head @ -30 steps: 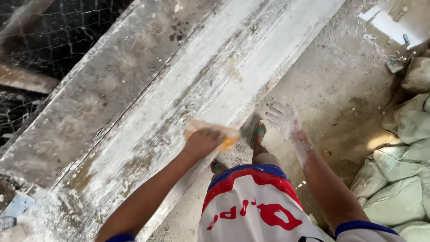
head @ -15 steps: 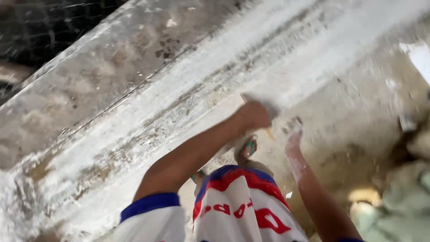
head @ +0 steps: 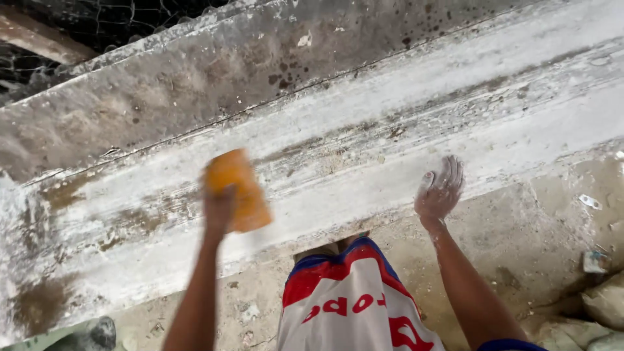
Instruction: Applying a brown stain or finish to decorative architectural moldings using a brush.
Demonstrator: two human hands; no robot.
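My left hand [head: 218, 209] grips an orange block-shaped pad [head: 239, 188], blurred by motion, held against the long white-dusted moulded slab [head: 364, 130] that runs across the view. My right hand [head: 441, 190], coated in white dust, rests flat with fingers spread on the slab's lower step, to the right of the pad. Both forearms reach up from the bottom of the view, over my red, white and blue shorts [head: 351, 305].
A dusty concrete floor [head: 546, 234] lies below the slab. Pale sacks [head: 604, 305] sit at the bottom right corner. Wire mesh [head: 78, 26] and a wooden beam [head: 39, 36] show at the top left. A dark round object [head: 97, 331] lies at the bottom left.
The view has swung so the slab runs more level. My left hand has moved left along the slab with the pad. My right hand now lies flat on the slab.
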